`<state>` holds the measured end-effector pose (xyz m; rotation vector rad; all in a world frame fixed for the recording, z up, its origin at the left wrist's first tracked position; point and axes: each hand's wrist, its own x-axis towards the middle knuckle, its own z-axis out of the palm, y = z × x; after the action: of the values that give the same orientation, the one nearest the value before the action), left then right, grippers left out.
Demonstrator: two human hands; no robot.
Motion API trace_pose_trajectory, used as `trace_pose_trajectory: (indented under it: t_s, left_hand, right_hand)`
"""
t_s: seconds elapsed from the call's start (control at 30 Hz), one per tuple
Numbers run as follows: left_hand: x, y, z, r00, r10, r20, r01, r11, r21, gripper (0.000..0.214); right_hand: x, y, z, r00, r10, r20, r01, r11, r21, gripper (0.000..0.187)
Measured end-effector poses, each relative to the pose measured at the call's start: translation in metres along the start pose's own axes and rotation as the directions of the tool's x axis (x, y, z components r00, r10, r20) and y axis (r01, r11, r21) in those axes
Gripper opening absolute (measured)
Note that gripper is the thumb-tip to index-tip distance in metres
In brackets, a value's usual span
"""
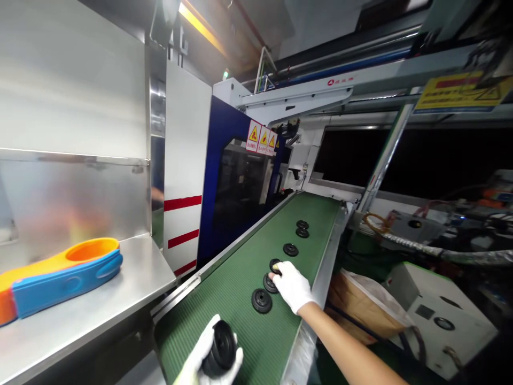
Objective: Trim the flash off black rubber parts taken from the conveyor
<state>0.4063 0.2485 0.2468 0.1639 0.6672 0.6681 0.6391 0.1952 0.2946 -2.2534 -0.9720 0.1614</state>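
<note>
My left hand, in a white glove, is wrapped round a stack of round black plastic wheels above the near end of the green conveyor belt. My right hand, gloved too, reaches over the belt with its fingertips closed on a black plastic wheel. Just below those fingers lies another black wheel, partly covered by them. Nearer to me a larger-looking wheel lies flat, its ribbed hub showing. Farther up the belt are a single wheel and two more wheels close together.
Orange and blue plastic parts rest on a metal shelf at left. A blue and white machine with warning labels stands along the belt's left side. To the right are a brown bag and a white box-shaped unit.
</note>
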Motion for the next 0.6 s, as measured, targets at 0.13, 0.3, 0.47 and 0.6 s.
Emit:
trace_pose_trajectory:
  t_s: [0.13, 0.3, 0.47, 0.6]
  left_hand:
    - [0.009, -0.014, 0.027, 0.996, -0.062, 0.065, 0.059, 0.997, 0.047, 0.042]
    - [0.022, -0.032, 0.048, 0.991, -0.051, 0.124, 0.045, 0.998, 0.052, 0.034]
    - [0.034, -0.037, 0.06, 0.991, -0.133, 0.02, 0.133, 0.991, 0.007, 0.042]
    - [0.037, -0.035, 0.068, 0.988, -0.152, -0.041, 0.15, 0.988, -0.047, 0.039]
  right_hand:
    - [-0.047, -0.037, 0.001, 0.91, -0.312, 0.273, 0.292, 0.95, 0.111, 0.065]
    - [-0.065, -0.046, -0.003, 0.81, -0.494, 0.316, 0.403, 0.86, 0.313, 0.046]
    - [-0.045, -0.014, 0.0, 0.882, -0.3, 0.362, 0.052, 0.827, 0.559, 0.013]
    - [-0.008, 0.008, 0.005, 0.942, -0.163, 0.295, -0.07, 0.762, 0.644, 0.025]
